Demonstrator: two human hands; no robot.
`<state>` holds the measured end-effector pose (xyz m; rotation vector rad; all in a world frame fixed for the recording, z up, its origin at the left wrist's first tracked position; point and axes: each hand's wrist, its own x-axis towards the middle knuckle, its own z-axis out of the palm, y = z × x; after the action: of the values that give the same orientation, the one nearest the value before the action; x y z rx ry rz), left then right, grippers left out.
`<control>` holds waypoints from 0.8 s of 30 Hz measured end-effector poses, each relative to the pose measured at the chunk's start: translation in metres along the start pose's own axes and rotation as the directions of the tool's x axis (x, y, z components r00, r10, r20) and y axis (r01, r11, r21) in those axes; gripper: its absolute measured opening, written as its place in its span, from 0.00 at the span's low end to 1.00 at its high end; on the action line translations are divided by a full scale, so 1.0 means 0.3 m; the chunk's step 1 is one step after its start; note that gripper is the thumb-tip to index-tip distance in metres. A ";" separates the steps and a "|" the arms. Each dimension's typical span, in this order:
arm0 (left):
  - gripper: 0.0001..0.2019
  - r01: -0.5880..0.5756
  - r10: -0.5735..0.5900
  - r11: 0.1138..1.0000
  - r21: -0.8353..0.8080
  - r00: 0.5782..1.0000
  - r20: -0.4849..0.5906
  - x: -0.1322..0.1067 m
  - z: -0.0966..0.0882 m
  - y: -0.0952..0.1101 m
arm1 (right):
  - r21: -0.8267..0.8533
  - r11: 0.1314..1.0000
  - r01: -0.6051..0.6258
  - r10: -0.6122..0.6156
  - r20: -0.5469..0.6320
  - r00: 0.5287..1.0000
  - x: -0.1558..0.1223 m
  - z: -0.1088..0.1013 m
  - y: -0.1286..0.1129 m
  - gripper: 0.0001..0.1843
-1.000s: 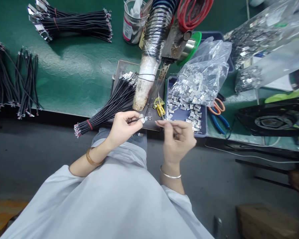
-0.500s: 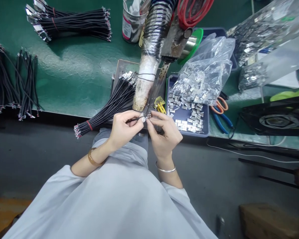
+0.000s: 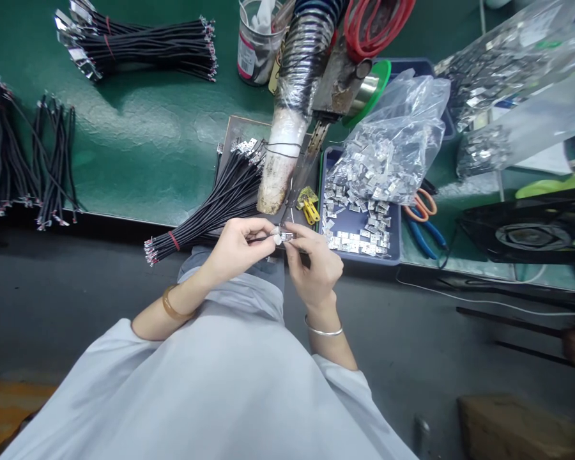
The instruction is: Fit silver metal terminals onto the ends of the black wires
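Observation:
My left hand (image 3: 237,246) pinches the end of a thin black cable (image 3: 257,237) just below the table edge. My right hand (image 3: 314,262) meets it from the right, fingers pinched on a small silver metal terminal (image 3: 287,236) pressed against the cable tip. A banded bundle of black cables (image 3: 211,204) lies on the table just left of my hands. Loose silver terminals fill a blue tray (image 3: 393,236) just right of my hands.
A wrapped fume hose and soldering fixture (image 3: 292,121) hang above my hands. A plastic bag of terminals (image 3: 393,140) rests on the tray. Orange-and-blue pliers (image 3: 421,217) lie right of it. More cable bundles (image 3: 138,45) sit at the far left and back of the green table (image 3: 138,140).
My right hand has moved left from the tray side to meet my left hand, bringing a terminal against the cable tip. My left hand has hardly moved.

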<state>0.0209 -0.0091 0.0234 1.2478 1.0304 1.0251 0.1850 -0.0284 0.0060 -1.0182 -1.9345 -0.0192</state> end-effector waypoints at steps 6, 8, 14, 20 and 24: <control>0.05 -0.089 0.085 0.994 0.064 0.994 0.073 -0.015 -0.035 0.010 | 0.226 0.936 -0.270 0.278 -0.004 0.961 -0.006 0.012 -0.015 0.05; 0.06 -0.153 0.140 0.981 0.115 0.983 0.118 -0.024 -0.042 0.008 | 0.369 0.811 -0.454 0.431 0.148 0.890 0.006 0.010 -0.021 0.07; 0.09 -0.158 0.138 0.977 0.140 0.980 0.142 -0.039 -0.044 -0.007 | 0.286 0.840 -0.462 0.439 0.143 0.887 0.018 -0.016 -0.028 0.06; 0.12 -0.056 0.051 0.998 0.030 0.985 0.163 -0.032 -0.049 -0.012 | -0.014 0.994 -0.106 0.106 -0.031 0.994 -0.010 -0.030 -0.032 0.02; 0.10 -0.002 0.010 0.999 -0.039 0.978 0.210 -0.024 -0.060 -0.013 | -0.053 0.999 0.007 -0.004 0.055 0.998 -0.004 -0.014 -0.034 0.02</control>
<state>0.0020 -0.0123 0.0190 1.2983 0.8405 0.8921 0.1816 -0.0377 0.0114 -1.0580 -1.9963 -0.0465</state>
